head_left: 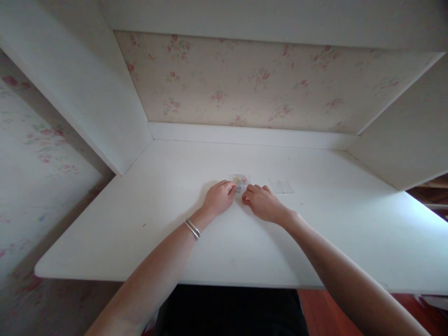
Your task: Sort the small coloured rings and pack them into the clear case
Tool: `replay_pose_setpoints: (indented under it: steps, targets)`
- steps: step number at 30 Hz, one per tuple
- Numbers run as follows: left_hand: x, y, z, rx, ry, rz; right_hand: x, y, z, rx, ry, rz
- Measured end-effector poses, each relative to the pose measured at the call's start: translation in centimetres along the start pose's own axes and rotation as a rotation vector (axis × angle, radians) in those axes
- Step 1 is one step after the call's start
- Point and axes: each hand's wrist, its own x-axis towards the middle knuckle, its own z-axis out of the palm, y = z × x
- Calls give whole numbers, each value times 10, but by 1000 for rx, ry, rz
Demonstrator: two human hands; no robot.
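Observation:
A small clear plastic case [240, 179] lies flat on the white desk, with small yellow, pink and bluish ring-like items inside it. My left hand [220, 196] is curled at the case's near left corner, thumb and finger closed together beside the bluish item [238, 188]. At the near right corner, the fingers of my right hand [262, 201] are bent in a pinch. What either hand grips is too small or hidden to make out. To the right of my right hand lies a flat clear plastic piece [281, 186], perhaps a lid.
The white desk [168, 168] has a raised back edge and white panels [395, 121] at both sides, with an overhang [245, 23] above. Flowered wallpaper [217, 84] covers the back. A tiny dark sliver [143, 225] lies left of my left forearm.

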Motion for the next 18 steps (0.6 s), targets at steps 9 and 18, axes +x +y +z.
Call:
replay_pose_setpoints:
  steps: [9,18]
  targets:
    - [9,-13,8,-308,16,-167,-3,-8,2,-78,12,-37]
    - [13,-15,1,-544,32,-341,15,3,0,64,237,131]
